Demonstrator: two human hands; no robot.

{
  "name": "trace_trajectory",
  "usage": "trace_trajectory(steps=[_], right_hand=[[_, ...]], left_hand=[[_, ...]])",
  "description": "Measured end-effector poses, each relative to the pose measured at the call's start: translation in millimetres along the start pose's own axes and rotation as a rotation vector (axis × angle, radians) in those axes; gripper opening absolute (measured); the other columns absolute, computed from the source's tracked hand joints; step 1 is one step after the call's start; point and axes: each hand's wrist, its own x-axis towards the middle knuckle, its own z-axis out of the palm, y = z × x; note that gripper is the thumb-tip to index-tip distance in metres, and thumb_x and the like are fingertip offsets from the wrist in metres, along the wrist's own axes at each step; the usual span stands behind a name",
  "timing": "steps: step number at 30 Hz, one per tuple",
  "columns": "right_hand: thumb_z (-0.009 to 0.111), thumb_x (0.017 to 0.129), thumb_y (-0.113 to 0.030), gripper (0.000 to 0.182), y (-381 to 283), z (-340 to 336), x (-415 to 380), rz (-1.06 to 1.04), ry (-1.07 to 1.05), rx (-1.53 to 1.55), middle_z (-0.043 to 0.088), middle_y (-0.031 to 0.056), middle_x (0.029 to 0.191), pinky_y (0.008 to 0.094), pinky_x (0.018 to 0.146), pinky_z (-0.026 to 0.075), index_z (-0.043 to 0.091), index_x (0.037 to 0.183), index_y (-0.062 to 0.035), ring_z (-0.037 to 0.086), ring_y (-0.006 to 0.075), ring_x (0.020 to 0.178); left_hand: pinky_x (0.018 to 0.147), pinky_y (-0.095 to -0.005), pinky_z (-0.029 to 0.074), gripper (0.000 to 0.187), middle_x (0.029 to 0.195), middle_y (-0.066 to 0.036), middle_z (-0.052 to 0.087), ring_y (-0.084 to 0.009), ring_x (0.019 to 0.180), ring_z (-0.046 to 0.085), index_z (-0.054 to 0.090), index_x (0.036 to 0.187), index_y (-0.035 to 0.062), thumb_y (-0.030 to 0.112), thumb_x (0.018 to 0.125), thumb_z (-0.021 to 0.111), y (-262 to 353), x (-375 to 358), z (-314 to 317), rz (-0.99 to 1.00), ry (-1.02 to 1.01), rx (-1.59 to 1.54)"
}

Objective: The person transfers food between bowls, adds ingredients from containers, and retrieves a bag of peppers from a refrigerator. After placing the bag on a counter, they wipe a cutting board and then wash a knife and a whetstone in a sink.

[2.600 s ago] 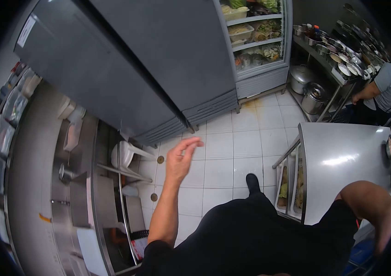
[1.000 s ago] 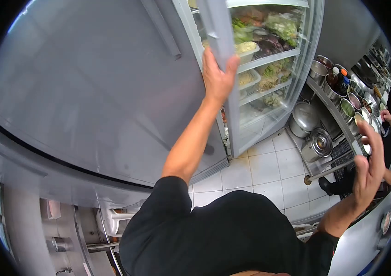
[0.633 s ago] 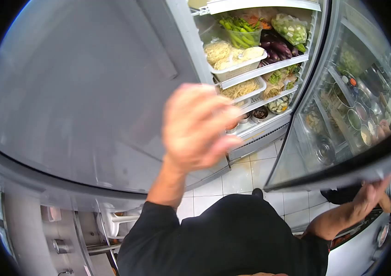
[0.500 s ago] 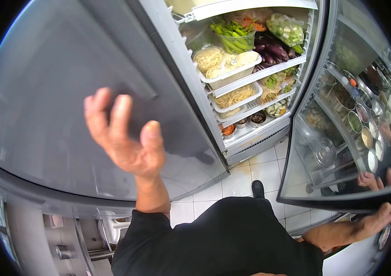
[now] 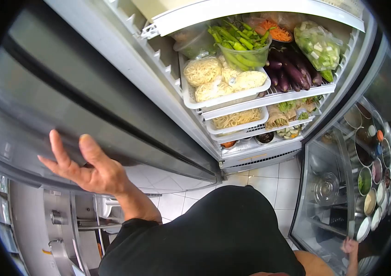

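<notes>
My left hand [image 5: 93,169] is raised in front of the closed grey fridge door [image 5: 43,110], with its fingers spread and nothing in them. Only a piece of my right arm [image 5: 314,264] shows at the bottom edge; the right hand itself is out of view. Ahead stands the open fridge. Bagged noodles [image 5: 203,70] lie in a white basket [image 5: 232,97] on its upper shelf, beside a tub of green chili peppers [image 5: 243,55]. To their right are purple eggplants [image 5: 292,69] and a bag of cut green vegetables [image 5: 317,46].
The glass fridge door [image 5: 315,202] swings out on the right, reflecting several bowls and a hand. Lower shelves hold a second noodle tray [image 5: 237,119] and small bowls [image 5: 265,137]. White floor tiles [image 5: 264,184] lie below. A metal counter [image 5: 59,239] is at lower left.
The view has moved nearer the open shelves. My left hand has shifted down and left, still spread. My right hand, seen by the glass door before, has left the view.
</notes>
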Motion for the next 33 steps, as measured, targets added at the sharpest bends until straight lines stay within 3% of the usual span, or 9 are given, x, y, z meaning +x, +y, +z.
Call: trace_trajectory(steps=[4, 7, 10, 13, 16, 19, 26, 29, 33], right_hand=[[0.055, 0.093, -0.011, 0.038, 14.5, 52.3, 5.4, -0.031, -0.062, 0.05, 0.058, 0.0222, 0.128, 0.0377, 0.095, 0.049, 0.056, 0.125, 0.0103, 0.061, 0.0282, 0.111], [0.062, 0.089, -0.003, 0.039, -26.8, 142.7, -15.8, 0.289, -0.439, 0.415, 0.062, 0.0162, 0.127, 0.0361, 0.097, 0.048, 0.06, 0.128, 0.0019, 0.06, 0.0256, 0.114], [0.073, 0.081, -0.006, 0.054, -67.2, 215.2, -16.0, -0.001, -0.723, 0.589, 0.061, 0.0175, 0.13, 0.0372, 0.102, 0.043, 0.056, 0.132, 0.0015, 0.06, 0.0309, 0.116], [0.075, 0.081, -0.011, 0.056, -104.6, 286.4, -13.6, -0.091, -0.618, 0.769, 0.059, 0.0184, 0.132, 0.0403, 0.102, 0.042, 0.055, 0.132, 0.0, 0.057, 0.0348, 0.12], [0.076, 0.081, -0.017, 0.06, -128.9, 347.3, -23.7, -0.1, -0.592, 0.793, 0.057, 0.0187, 0.135, 0.0412, 0.104, 0.041, 0.054, 0.134, -0.0023, 0.056, 0.0353, 0.122], [0.077, 0.081, -0.023, 0.062, -134.4, 375.9, -48.8, -0.037, -0.597, 0.807, 0.055, 0.0194, 0.136, 0.0411, 0.104, 0.041, 0.053, 0.135, -0.0034, 0.055, 0.0356, 0.124], [0.076, 0.084, -0.015, 0.051, -137.9, 378.9, -46.1, 0.271, -0.69, 1.057, 0.06, 0.0173, 0.121, 0.036, 0.105, 0.041, 0.051, 0.126, 0.0006, 0.058, 0.0238, 0.116], [0.08, 0.08, -0.018, 0.048, -136.1, 384.1, -45.2, 0.257, -0.652, 1.025, 0.063, 0.0137, 0.106, 0.0329, 0.09, 0.048, 0.052, 0.117, -0.0044, 0.061, 0.0188, 0.095], [0.084, 0.076, -0.026, 0.048, -131.3, 383.0, -37.0, 0.232, -0.669, 0.98, 0.063, 0.0064, 0.089, 0.0301, 0.068, 0.049, 0.053, 0.109, -0.0084, 0.059, 0.0161, 0.073]], left_hand=[[0.121, -0.0507, 0.016, 0.04, 0.141, 0.0, 0.053, -0.0328, 0.147, 0.019, 0.056, 0.13, 0.0123, 0.021, 0.093, 0.068, 0.6, -4.1, 4.4, 0.0, 0.033, 0.144], [0.119, -0.0518, 0.02, 0.05, 0.147, -0.001, 0.045, -0.0339, 0.146, 0.019, 0.05, 0.138, 0.014, 0.021, 0.092, 0.069, 12.7, -6.7, 7.1, -0.026, 0.008, 0.281], [0.118, -0.0536, 0.019, 0.059, 0.153, -0.003, 0.036, -0.037, 0.147, 0.015, 0.042, 0.145, 0.016, 0.021, 0.093, 0.068, 27.6, -12.1, 10.6, -0.077, -0.049, 0.412], [0.117, -0.0549, 0.017, 0.063, 0.155, -0.01, 0.032, -0.0391, 0.147, 0.01, 0.035, 0.149, 0.0142, 0.021, 0.095, 0.066, 23.3, -24.7, 5.2, -0.05, -0.156, 0.491], [0.118, -0.0578, 0.001, 0.069, 0.154, -0.008, 0.032, -0.0387, 0.145, 0.011, 0.024, 0.151, 0.0064, 0.015, 0.093, 0.062, 28.4, -30.9, 11.5, -0.07, -0.138, 0.542], [0.12, -0.0489, 0.011, 0.059, 0.156, -0.012, 0.023, -0.0339, 0.148, 0.008, 0.029, 0.15, 0.0108, 0.015, 0.098, 0.058, 31.3, -33.4, 16.9, -0.113, -0.142, 0.368], [0.12, -0.0488, 0.008, 0.054, 0.153, -0.009, 0.028, -0.0338, 0.148, 0.003, 0.033, 0.146, 0.0069, 0.015, 0.098, 0.057, 22.4, -36.9, 17.9, -0.044, -0.118, 0.406], [0.12, -0.051, 0.007, 0.051, 0.151, -0.005, 0.036, -0.0376, 0.147, 0.004, 0.038, 0.143, 0.0055, 0.018, 0.098, 0.059, 17.3, -39.1, 12.0, 0.001, -0.118, 0.414], [0.12, -0.0436, 0.017, 0.054, 0.153, -0.018, 0.014, -0.0324, 0.145, 0.009, 0.031, 0.146, 0.0029, 0.011, 0.098, 0.056, 24.7, -37.4, 13.6, -0.118, -0.147, 0.468]])
